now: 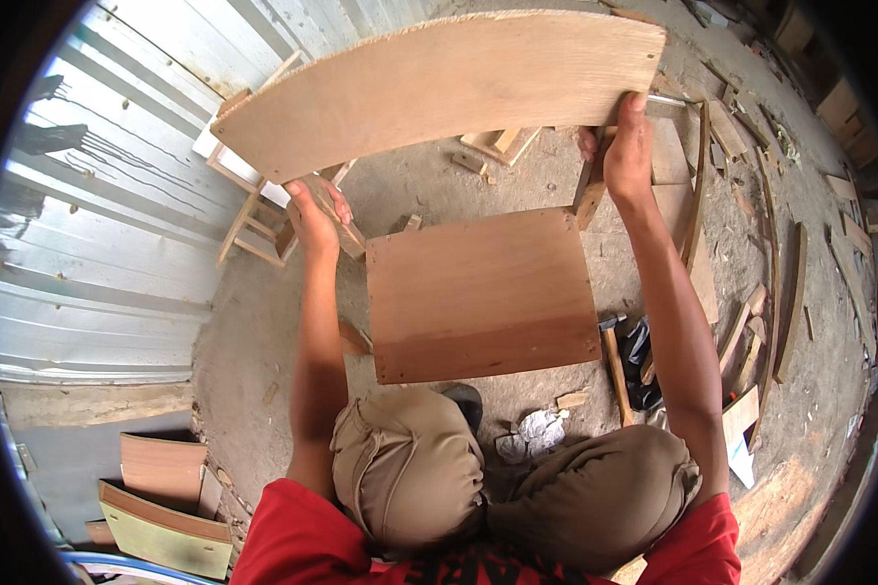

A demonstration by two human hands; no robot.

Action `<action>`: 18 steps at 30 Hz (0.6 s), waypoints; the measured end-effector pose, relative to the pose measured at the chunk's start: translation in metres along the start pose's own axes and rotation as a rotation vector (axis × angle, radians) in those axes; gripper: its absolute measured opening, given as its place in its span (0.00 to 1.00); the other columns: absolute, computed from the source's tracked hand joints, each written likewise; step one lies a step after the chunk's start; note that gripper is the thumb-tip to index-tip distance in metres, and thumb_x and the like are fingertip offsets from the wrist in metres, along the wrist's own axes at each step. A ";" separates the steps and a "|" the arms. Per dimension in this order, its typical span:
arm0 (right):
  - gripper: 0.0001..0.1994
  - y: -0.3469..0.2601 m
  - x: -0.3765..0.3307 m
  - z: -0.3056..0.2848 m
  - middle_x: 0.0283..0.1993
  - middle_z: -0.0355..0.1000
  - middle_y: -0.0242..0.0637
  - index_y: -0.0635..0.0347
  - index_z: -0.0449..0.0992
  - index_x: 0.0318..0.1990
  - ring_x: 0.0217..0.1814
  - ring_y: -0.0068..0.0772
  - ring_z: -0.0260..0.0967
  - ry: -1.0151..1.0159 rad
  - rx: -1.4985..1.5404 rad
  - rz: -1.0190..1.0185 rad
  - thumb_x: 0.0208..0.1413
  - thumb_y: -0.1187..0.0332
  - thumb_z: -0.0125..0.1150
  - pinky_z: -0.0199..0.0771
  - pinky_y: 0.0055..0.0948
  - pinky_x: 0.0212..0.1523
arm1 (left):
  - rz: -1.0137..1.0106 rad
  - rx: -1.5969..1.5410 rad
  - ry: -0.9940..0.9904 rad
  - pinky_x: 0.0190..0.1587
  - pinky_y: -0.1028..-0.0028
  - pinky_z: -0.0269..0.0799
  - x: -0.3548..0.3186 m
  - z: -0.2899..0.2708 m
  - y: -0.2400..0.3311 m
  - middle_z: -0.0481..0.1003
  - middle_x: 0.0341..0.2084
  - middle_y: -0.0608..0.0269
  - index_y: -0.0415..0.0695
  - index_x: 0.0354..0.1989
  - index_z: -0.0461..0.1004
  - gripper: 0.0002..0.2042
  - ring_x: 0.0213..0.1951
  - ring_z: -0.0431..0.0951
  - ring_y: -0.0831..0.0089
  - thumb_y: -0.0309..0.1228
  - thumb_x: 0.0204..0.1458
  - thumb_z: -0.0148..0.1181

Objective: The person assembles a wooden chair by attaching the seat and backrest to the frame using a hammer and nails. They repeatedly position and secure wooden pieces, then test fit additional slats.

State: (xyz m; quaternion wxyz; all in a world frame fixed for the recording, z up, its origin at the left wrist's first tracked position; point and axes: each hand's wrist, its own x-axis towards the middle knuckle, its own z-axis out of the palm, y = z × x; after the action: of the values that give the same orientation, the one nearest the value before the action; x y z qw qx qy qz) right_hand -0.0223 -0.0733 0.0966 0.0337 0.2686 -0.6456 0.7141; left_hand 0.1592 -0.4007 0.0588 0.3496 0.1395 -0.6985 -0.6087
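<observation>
Plywood panel [439, 88], long and pale with a rough upper edge, spans the top of the frame from upper left to upper right, held up off the ground at both ends. At the left of centre the left hand [314, 216] grips its lower left corner, fingers curled round the edge together with a thin wooden strip [341, 219] that slants down toward the middle. At the upper right the right hand [629, 146] clasps the panel's right end, thumb lying up along the face and fingers wrapped behind (they are hidden by the board).

Below the raised panel, in the middle of the frame, a squarish reddish-brown board [483, 297] lies flat, with small nail dots along its left and lower edges. A hammer [615, 356] lies just beside its lower right corner, next to a dark bag [639, 366]. A crumpled white scrap [532, 431] sits near the person's knees [410, 468] at the bottom centre. Curved wooden slats [771, 283] and offcuts litter the dirt floor [263, 331] at the right. A corrugated metal wall [98, 244] fills the left side, with a small wooden frame [254, 219] leaning near it.
</observation>
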 end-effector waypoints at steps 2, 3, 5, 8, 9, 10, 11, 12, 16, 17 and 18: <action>0.37 -0.001 0.000 0.002 0.18 0.61 0.33 0.65 0.64 0.40 0.18 0.23 0.56 0.009 -0.002 -0.023 0.64 0.33 0.27 0.58 0.24 0.21 | -0.046 -0.045 -0.006 0.17 0.73 0.61 0.001 -0.003 -0.001 0.60 0.09 0.63 0.41 0.21 0.63 0.44 0.11 0.62 0.69 0.77 0.50 0.24; 0.37 -0.002 -0.001 0.004 0.18 0.60 0.33 0.65 0.64 0.41 0.18 0.23 0.56 0.013 -0.003 -0.036 0.64 0.33 0.26 0.58 0.24 0.21 | -0.068 -0.068 -0.008 0.17 0.73 0.60 0.001 -0.004 -0.001 0.60 0.09 0.63 0.41 0.21 0.63 0.44 0.11 0.62 0.70 0.77 0.50 0.24; 0.37 -0.009 -0.004 0.011 0.19 0.60 0.32 0.64 0.61 0.46 0.18 0.23 0.55 0.058 0.003 -0.002 0.63 0.32 0.26 0.58 0.25 0.21 | -0.082 -0.076 -0.008 0.17 0.73 0.60 0.001 -0.002 0.001 0.60 0.09 0.63 0.41 0.21 0.63 0.44 0.11 0.62 0.70 0.77 0.50 0.24; 0.39 -0.009 -0.003 0.007 0.19 0.60 0.32 0.62 0.60 0.49 0.18 0.24 0.56 0.075 -0.002 0.007 0.61 0.30 0.26 0.59 0.26 0.21 | -0.055 -0.083 -0.021 0.16 0.73 0.60 0.001 -0.005 -0.002 0.60 0.09 0.63 0.40 0.22 0.63 0.44 0.11 0.61 0.70 0.76 0.50 0.25; 0.39 -0.010 -0.006 0.007 0.19 0.60 0.32 0.62 0.60 0.49 0.18 0.24 0.56 0.069 0.003 0.012 0.60 0.29 0.26 0.59 0.26 0.21 | -0.038 -0.084 -0.027 0.16 0.73 0.59 0.000 -0.006 -0.002 0.60 0.09 0.63 0.40 0.22 0.63 0.44 0.11 0.61 0.70 0.76 0.50 0.25; 0.40 -0.011 -0.009 0.005 0.18 0.60 0.32 0.62 0.60 0.49 0.17 0.24 0.56 0.061 0.004 0.015 0.59 0.28 0.26 0.59 0.26 0.21 | -0.046 -0.100 -0.029 0.16 0.73 0.59 -0.003 -0.007 -0.004 0.60 0.09 0.63 0.40 0.22 0.63 0.44 0.11 0.61 0.70 0.77 0.50 0.25; 0.40 -0.013 -0.012 0.003 0.18 0.60 0.32 0.62 0.60 0.50 0.17 0.24 0.56 0.055 0.005 0.018 0.59 0.28 0.27 0.59 0.27 0.21 | -0.053 -0.116 -0.032 0.16 0.74 0.59 -0.007 -0.009 -0.004 0.60 0.09 0.63 0.40 0.22 0.63 0.44 0.11 0.61 0.70 0.77 0.50 0.25; 0.41 -0.014 -0.015 0.004 0.17 0.59 0.31 0.61 0.61 0.50 0.16 0.24 0.55 0.028 -0.014 -0.022 0.57 0.26 0.27 0.59 0.27 0.20 | -0.062 -0.132 -0.035 0.16 0.74 0.59 -0.008 -0.010 -0.003 0.60 0.09 0.63 0.40 0.22 0.63 0.44 0.11 0.61 0.70 0.77 0.50 0.25; 0.42 -0.020 -0.009 0.011 0.15 0.57 0.32 0.62 0.60 0.42 0.14 0.25 0.54 0.122 -0.110 0.038 0.56 0.25 0.22 0.58 0.28 0.17 | -0.085 -0.096 -0.031 0.16 0.76 0.60 -0.005 -0.004 0.000 0.60 0.08 0.64 0.41 0.21 0.62 0.44 0.10 0.61 0.72 0.78 0.49 0.25; 0.42 -0.021 -0.008 0.012 0.15 0.57 0.32 0.62 0.60 0.42 0.13 0.26 0.54 0.114 -0.111 0.050 0.56 0.25 0.21 0.58 0.27 0.17 | -0.103 -0.091 -0.040 0.16 0.76 0.60 -0.004 -0.003 0.001 0.60 0.08 0.64 0.41 0.21 0.62 0.44 0.10 0.61 0.72 0.78 0.49 0.25; 0.42 -0.019 -0.006 0.011 0.15 0.57 0.32 0.62 0.59 0.41 0.13 0.26 0.53 0.106 -0.111 0.062 0.56 0.25 0.20 0.57 0.27 0.16 | -0.121 -0.085 -0.049 0.16 0.76 0.60 -0.002 -0.004 0.001 0.59 0.08 0.64 0.42 0.21 0.62 0.44 0.10 0.61 0.72 0.78 0.48 0.24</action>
State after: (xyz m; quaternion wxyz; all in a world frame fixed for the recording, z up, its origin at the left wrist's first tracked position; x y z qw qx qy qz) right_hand -0.0057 -0.0791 0.1119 0.0605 0.2078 -0.6895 0.6912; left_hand 0.1632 -0.4024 0.0588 0.3006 0.1516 -0.6704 -0.6612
